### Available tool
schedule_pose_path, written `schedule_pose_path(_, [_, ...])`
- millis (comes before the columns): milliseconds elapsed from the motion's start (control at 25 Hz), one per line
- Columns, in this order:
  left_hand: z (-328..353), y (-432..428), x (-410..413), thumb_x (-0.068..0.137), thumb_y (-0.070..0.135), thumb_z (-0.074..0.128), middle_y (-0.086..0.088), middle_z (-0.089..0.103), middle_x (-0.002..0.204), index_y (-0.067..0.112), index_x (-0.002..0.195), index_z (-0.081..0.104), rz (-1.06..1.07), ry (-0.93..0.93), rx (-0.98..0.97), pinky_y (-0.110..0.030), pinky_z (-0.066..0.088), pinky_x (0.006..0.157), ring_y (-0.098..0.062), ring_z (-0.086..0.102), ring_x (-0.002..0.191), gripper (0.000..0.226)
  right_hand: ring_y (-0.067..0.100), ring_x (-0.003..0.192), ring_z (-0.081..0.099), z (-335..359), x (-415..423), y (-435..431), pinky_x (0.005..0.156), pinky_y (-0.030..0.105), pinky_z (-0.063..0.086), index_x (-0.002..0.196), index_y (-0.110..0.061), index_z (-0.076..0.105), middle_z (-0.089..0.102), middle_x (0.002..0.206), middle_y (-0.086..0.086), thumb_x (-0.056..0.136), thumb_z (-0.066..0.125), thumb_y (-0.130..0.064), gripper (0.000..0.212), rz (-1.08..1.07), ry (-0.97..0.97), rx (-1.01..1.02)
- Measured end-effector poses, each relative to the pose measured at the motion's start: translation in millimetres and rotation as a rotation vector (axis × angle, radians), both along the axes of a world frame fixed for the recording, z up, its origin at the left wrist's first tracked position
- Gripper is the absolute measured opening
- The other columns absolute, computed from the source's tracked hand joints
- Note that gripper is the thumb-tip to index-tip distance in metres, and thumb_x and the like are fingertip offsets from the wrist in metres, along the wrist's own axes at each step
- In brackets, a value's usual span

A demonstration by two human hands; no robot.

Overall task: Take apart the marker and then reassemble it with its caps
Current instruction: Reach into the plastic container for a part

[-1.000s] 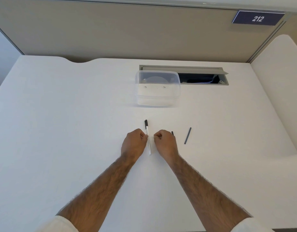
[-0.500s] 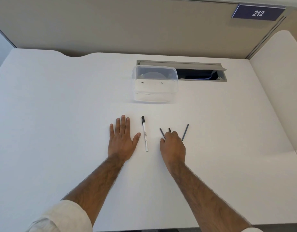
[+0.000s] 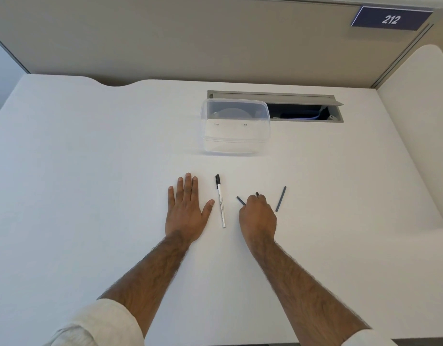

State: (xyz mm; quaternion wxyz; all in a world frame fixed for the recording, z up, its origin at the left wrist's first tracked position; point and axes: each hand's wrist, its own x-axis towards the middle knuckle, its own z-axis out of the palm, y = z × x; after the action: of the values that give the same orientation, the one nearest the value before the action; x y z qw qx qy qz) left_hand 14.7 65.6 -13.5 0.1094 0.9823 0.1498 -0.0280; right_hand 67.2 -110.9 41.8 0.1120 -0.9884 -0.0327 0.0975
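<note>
Lying on the white desk [image 3: 90, 171] between both hands: marker body [image 3: 221, 203], one black cap fitted at its far end. Loose dark parts: short piece [image 3: 240, 200], long rod [image 3: 281, 199]. Judged dismantled, reassembly pending. Left hand [image 3: 185, 208] flat, splayed, empty. Right hand [image 3: 258, 216] curled over a small dark piece [image 3: 257, 194]; hold cannot be told. Clear container [image 3: 235, 126] and cable hatch [image 3: 302, 108] stand well beyond, obstructing nothing.

right hand [image 3: 258, 216] curls over two small dark pieces [image 3: 240, 200], hiding most of each; grip on them cannot be judged. print on marker barrel [image 3: 221, 203] too small to read.
</note>
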Motion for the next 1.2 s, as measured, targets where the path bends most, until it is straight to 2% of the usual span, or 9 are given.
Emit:
schedule_pose_path(200, [1, 0, 0, 0.101, 0.063, 0.013, -0.006, -0.006, 0.173, 0.012, 0.163, 0.000, -0.006, 0.011, -0.001, -0.050, 0.000, 0.128, -0.026, -0.005, 0.159, 0.081, 0.026, 0.084, 0.064, 8, 3, 0, 0.061, 0.031, 0.039, 0.092, -0.010, 0.059, 0.061, 0.098, 0.006, 0.094, 0.047, -0.012, 0.012, -0.030, -0.008, 0.024])
schedule_pose_path(320, [2, 0, 0, 0.101, 0.064, 0.012, -0.006, -0.007, 0.173, 0.013, 0.163, -0.002, -0.005, 0.010, -0.010, -0.050, -0.001, 0.128, -0.026, -0.007, 0.159, 0.081, 0.027, 0.079, 0.063, 26, 14, 5, 0.060, 0.034, 0.045, 0.086, -0.010, 0.058, 0.058, 0.091, 0.005, 0.092, 0.051, -0.016, 0.012, -0.034, -0.062, 0.103])
schedule_pose_path(560, [1, 1, 0, 0.101, 0.065, 0.009, -0.005, -0.010, 0.172, 0.015, 0.163, -0.004, -0.006, 0.014, -0.013, -0.050, -0.001, 0.128, -0.025, -0.008, 0.159, 0.081, 0.026, 0.072, 0.059, 74, 119, 34, 0.063, 0.035, 0.050, 0.084, -0.012, 0.063, 0.059, 0.090, 0.004, 0.088, 0.056, -0.018, 0.010, 0.128, -0.234, 0.271])
schedule_pose_path(680, [1, 1, -1, 0.102, 0.064, 0.012, -0.004, -0.011, 0.172, 0.015, 0.163, -0.004, -0.003, 0.008, -0.008, -0.049, -0.001, 0.127, -0.024, -0.008, 0.159, 0.080, 0.028, 0.077, 0.062, 83, 183, 54, 0.064, 0.034, 0.049, 0.087, -0.012, 0.065, 0.061, 0.094, 0.003, 0.087, 0.054, -0.017, 0.011, 0.264, -0.207, 0.170])
schedule_pose_path(800, [0, 1, -1, 0.103, 0.063, 0.016, -0.004, -0.007, 0.173, 0.015, 0.163, -0.002, -0.003, -0.003, -0.004, -0.048, 0.001, 0.126, -0.024, -0.007, 0.159, 0.079, 0.029, 0.083, 0.064, 78, 230, 68, 0.068, 0.037, 0.055, 0.088, -0.011, 0.065, 0.068, 0.096, 0.005, 0.087, 0.050, -0.015, 0.016, 0.453, -0.150, 0.002])
schedule_pose_path(880, [-2, 1, -1, 0.103, 0.064, 0.018, -0.003, -0.007, 0.173, 0.016, 0.163, -0.002, -0.001, -0.002, -0.005, -0.048, 0.002, 0.126, -0.023, -0.007, 0.159, 0.080, 0.028, 0.084, 0.064, 69, 252, 74, 0.064, 0.035, 0.050, 0.090, -0.013, 0.064, 0.070, 0.096, 0.006, 0.087, 0.047, -0.015, 0.017, 0.571, -0.152, -0.106])
schedule_pose_path(1000, [-2, 1, 1, 0.103, 0.064, 0.020, -0.005, -0.004, 0.173, 0.014, 0.163, 0.003, 0.001, 0.000, 0.004, -0.049, 0.005, 0.126, -0.024, -0.003, 0.159, 0.080, 0.026, 0.075, 0.057, 56, 274, 82, 0.058, 0.029, 0.035, 0.085, -0.019, 0.056, 0.070, 0.093, 0.004, 0.087, 0.044, -0.016, 0.012, 0.681, -0.189, -0.215])
schedule_pose_path(1080, [-2, 1, 1, 0.103, 0.063, 0.024, -0.005, 0.000, 0.173, 0.013, 0.163, 0.008, 0.002, -0.006, 0.001, -0.050, 0.007, 0.126, -0.025, 0.000, 0.159, 0.080, 0.026, 0.070, 0.051, 48, 284, 86, 0.059, 0.030, 0.034, 0.084, -0.022, 0.051, 0.070, 0.092, 0.006, 0.088, 0.045, -0.017, 0.009, 0.734, -0.196, -0.255])
schedule_pose_path(1200, [-2, 1, 1, 0.102, 0.063, 0.027, -0.005, 0.000, 0.173, 0.013, 0.163, 0.007, -0.002, -0.011, 0.001, -0.050, 0.007, 0.125, -0.024, -0.001, 0.159, 0.081, 0.025, 0.069, 0.048, 39, 294, 91, 0.061, 0.033, 0.036, 0.092, -0.017, 0.059, 0.070, 0.094, 0.007, 0.090, 0.046, -0.017, 0.013, 0.754, -0.198, -0.272])
